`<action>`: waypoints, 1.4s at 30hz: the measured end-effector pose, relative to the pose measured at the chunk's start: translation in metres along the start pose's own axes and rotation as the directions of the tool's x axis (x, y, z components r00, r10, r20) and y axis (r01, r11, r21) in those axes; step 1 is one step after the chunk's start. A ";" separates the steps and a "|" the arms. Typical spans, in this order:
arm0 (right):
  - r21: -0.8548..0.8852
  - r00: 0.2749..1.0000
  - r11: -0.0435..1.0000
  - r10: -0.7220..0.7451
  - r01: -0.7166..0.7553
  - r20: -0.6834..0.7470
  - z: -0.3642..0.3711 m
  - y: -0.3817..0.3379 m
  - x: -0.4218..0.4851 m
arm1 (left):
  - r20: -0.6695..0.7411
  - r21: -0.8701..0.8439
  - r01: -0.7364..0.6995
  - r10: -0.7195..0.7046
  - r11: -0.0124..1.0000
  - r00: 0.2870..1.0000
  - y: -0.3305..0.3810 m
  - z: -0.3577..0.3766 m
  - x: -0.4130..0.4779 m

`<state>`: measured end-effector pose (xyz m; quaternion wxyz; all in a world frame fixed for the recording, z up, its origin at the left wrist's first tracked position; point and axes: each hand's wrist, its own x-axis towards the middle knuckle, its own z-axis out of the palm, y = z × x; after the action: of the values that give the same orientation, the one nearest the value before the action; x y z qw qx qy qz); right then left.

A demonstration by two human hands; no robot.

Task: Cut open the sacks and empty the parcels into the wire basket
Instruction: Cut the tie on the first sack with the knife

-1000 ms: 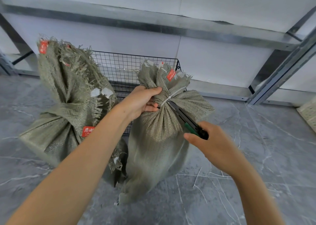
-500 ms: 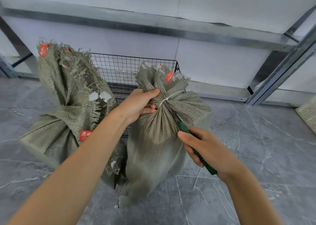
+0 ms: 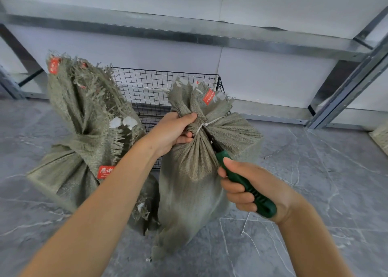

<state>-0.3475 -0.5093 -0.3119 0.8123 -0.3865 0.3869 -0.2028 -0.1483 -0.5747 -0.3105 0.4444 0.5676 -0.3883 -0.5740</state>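
Observation:
Two grey-green woven sacks stand on the floor. The right sack (image 3: 189,192) is tied at the neck with a white cable tie (image 3: 206,124). My left hand (image 3: 174,132) grips that neck just left of the tie. My right hand (image 3: 249,188) holds a green-handled cutter (image 3: 245,184), whose dark blade points up into the folds right below the tie. The left sack (image 3: 84,129) has a frayed top and red labels. A black wire basket (image 3: 159,87) stands behind both sacks, its inside mostly hidden.
A metal shelf frame runs along the white wall, with a horizontal rail (image 3: 189,35) above and a slanted post (image 3: 346,91) at the right. The floor (image 3: 315,192) is grey marble tile. A pale woven object (image 3: 381,138) shows at the right edge.
My right hand shifted its grip down the cutter's handle and pushed the blade up against the sack's neck under the tie. My left hand kept its hold on the neck.

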 end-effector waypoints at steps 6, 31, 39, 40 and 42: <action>0.211 0.986 0.977 0.002 -0.038 0.167 -0.005 0.007 0.010 | -0.008 0.019 -0.008 0.008 1.000 1.000 0.001 0.000 0.001; 0.277 0.980 0.961 -0.050 -0.005 0.192 0.032 0.011 0.032 | -0.330 0.262 -0.249 0.329 0.932 0.885 -0.010 0.005 -0.005; 0.127 0.994 0.986 -0.105 0.109 -0.043 0.044 0.009 0.028 | -0.273 0.298 -0.332 0.413 0.895 0.869 -0.015 0.017 -0.011; 0.110 0.990 0.985 -0.129 0.134 -0.058 0.046 0.011 0.029 | -0.278 0.293 -0.331 0.411 0.897 0.868 -0.016 0.017 -0.011; 0.094 0.985 0.982 -0.157 0.163 -0.068 0.051 0.013 0.031 | -0.309 0.305 -0.315 0.406 0.899 0.860 -0.018 0.019 -0.011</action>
<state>-0.2877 -0.4973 -0.3161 0.7994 -0.3693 0.3685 -0.2980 -0.1691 -0.5602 -0.3236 0.5356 0.6311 -0.4664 -0.3120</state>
